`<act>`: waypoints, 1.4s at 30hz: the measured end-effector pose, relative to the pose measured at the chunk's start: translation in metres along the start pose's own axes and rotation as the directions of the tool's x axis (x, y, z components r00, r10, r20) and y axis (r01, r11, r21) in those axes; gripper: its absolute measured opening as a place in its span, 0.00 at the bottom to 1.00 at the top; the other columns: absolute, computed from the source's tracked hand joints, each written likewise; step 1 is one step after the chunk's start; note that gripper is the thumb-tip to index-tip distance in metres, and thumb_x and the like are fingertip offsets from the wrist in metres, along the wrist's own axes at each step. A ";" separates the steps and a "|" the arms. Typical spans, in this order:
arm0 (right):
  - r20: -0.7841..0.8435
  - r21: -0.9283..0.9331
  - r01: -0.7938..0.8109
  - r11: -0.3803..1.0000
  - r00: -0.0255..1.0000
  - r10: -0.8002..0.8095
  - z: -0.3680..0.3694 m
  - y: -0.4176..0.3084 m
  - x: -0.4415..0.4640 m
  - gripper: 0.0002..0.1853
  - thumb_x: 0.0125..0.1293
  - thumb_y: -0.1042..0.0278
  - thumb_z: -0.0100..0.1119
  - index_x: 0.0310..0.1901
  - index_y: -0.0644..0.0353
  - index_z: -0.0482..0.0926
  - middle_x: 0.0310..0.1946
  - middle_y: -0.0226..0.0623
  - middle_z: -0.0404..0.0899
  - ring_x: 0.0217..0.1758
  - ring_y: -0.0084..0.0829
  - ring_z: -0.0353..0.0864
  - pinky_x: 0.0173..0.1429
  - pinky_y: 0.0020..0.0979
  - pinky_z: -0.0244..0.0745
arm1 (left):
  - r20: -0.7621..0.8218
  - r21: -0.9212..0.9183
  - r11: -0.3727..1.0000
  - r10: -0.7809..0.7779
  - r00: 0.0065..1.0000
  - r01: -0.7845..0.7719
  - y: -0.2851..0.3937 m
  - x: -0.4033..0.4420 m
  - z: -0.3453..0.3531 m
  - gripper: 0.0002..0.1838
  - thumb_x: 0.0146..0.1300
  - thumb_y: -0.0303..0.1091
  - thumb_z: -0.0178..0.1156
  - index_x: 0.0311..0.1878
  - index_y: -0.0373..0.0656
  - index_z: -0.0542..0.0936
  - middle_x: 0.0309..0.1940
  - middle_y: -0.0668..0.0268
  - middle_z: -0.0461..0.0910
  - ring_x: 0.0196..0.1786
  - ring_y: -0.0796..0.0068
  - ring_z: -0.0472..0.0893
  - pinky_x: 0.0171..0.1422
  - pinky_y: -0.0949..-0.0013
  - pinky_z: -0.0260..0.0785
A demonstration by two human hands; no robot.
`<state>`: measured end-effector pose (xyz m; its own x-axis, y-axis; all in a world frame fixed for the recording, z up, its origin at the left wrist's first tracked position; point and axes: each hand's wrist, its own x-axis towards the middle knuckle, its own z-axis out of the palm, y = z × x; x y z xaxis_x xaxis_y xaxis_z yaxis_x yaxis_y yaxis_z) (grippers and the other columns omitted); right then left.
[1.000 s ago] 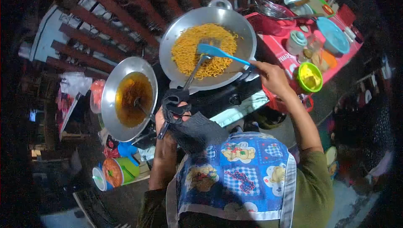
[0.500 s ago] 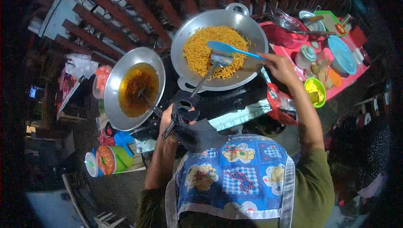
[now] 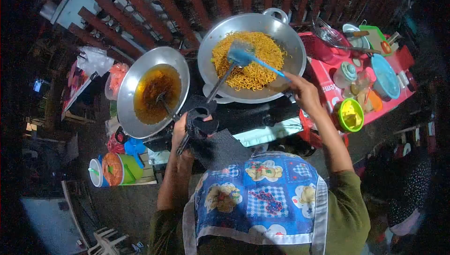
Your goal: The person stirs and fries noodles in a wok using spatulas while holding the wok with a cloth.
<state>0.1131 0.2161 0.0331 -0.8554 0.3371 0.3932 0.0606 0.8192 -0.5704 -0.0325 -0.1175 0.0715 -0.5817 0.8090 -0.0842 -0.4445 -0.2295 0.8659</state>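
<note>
Noodles (image 3: 246,80) heaped in a wide metal wok (image 3: 297,53)

The yellow noodles lie in a mound across the middle of the wok. Over them the blurred heads of a blue spatula (image 3: 266,65) and a metal turner (image 3: 220,84) overlap; whether these touch cannot be told. The right hand (image 3: 304,94) grips the end of the blue handle, fingers closed around it. The left hand (image 3: 180,129) is wrapped around the turner's handle, partly hidden by dark cloth (image 3: 220,148). Just left of the wok, a tilted second pan (image 3: 129,83) holds amber oil (image 3: 149,82) with a ladle (image 3: 167,106) in it. To the right, a pink-covered tabletop (image 3: 327,82) carries a blue basin (image 3: 385,76) and a lime-green bowl (image 3: 346,122) of something yellow. A patterned blue apron (image 3: 262,194) covers the person's front.
</note>
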 end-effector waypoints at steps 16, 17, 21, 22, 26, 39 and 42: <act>-0.104 -0.018 -0.026 0.999 0.994 0.024 0.022 -0.020 0.021 0.25 0.50 0.76 0.53 0.52 0.45 0.72 0.40 0.44 0.77 0.41 0.47 0.77 0.43 0.41 0.73 | -0.486 0.049 0.936 -0.282 0.827 0.348 0.026 -0.013 0.036 0.17 0.54 0.35 0.58 0.43 0.33 0.75 0.32 0.61 0.79 0.32 0.75 0.78 0.37 0.74 0.71; -0.101 -0.018 -0.027 0.999 0.995 0.025 0.018 -0.022 0.022 0.25 0.50 0.76 0.53 0.52 0.45 0.72 0.40 0.44 0.77 0.41 0.47 0.77 0.43 0.41 0.73 | -0.437 -0.084 0.864 -0.479 0.761 0.496 0.029 -0.012 0.031 0.22 0.51 0.34 0.63 0.48 0.32 0.73 0.33 0.61 0.79 0.34 0.75 0.78 0.40 0.74 0.70; -0.095 -0.103 -0.293 0.951 0.954 0.283 -0.002 -0.008 0.032 0.26 0.50 0.78 0.53 0.53 0.46 0.72 0.40 0.46 0.77 0.41 0.47 0.77 0.43 0.41 0.73 | -0.360 0.682 0.692 0.033 0.932 0.239 0.010 -0.013 0.055 0.26 0.46 0.27 0.64 0.52 0.41 0.72 0.37 0.61 0.79 0.38 0.77 0.77 0.47 0.75 0.68; -0.133 -0.007 -0.193 0.981 0.973 0.191 -0.009 -0.009 0.031 0.25 0.50 0.78 0.53 0.53 0.46 0.72 0.40 0.46 0.77 0.41 0.47 0.77 0.43 0.40 0.73 | -0.263 0.825 0.543 0.120 0.957 0.159 0.005 -0.013 0.049 0.26 0.45 0.27 0.65 0.52 0.41 0.72 0.39 0.61 0.79 0.39 0.75 0.78 0.48 0.73 0.68; 0.052 -0.105 0.020 0.994 0.999 -0.015 -0.032 -0.036 0.013 0.24 0.52 0.78 0.52 0.53 0.46 0.72 0.42 0.44 0.77 0.39 0.45 0.78 0.41 0.40 0.74 | -0.029 1.000 0.008 0.286 0.958 0.028 -0.007 -0.016 0.045 0.28 0.41 0.27 0.67 0.50 0.43 0.73 0.41 0.60 0.78 0.42 0.65 0.79 0.48 0.69 0.70; 0.064 -0.259 -0.009 0.966 0.998 0.027 -0.011 -0.032 0.003 0.18 0.57 0.79 0.53 0.50 0.53 0.74 0.32 0.44 0.76 0.34 0.46 0.78 0.33 0.38 0.71 | -0.058 0.997 0.058 0.340 0.939 0.040 -0.026 -0.022 0.036 0.30 0.35 0.23 0.69 0.48 0.44 0.75 0.40 0.58 0.77 0.44 0.58 0.77 0.45 0.66 0.71; -0.033 -0.021 0.041 0.999 0.999 -0.042 -0.012 -0.036 -0.003 0.18 0.56 0.79 0.52 0.49 0.54 0.74 0.30 0.43 0.75 0.31 0.45 0.76 0.31 0.39 0.70 | -0.077 0.996 0.057 0.323 0.943 0.062 -0.025 -0.019 0.035 0.31 0.34 0.22 0.69 0.48 0.44 0.75 0.41 0.59 0.77 0.44 0.58 0.77 0.46 0.66 0.70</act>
<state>0.1196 0.1916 0.0613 -0.8399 0.3178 0.4400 0.0363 0.8418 -0.5386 0.0136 -0.1088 0.0686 -0.7447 0.6474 0.1624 0.6175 0.5761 0.5355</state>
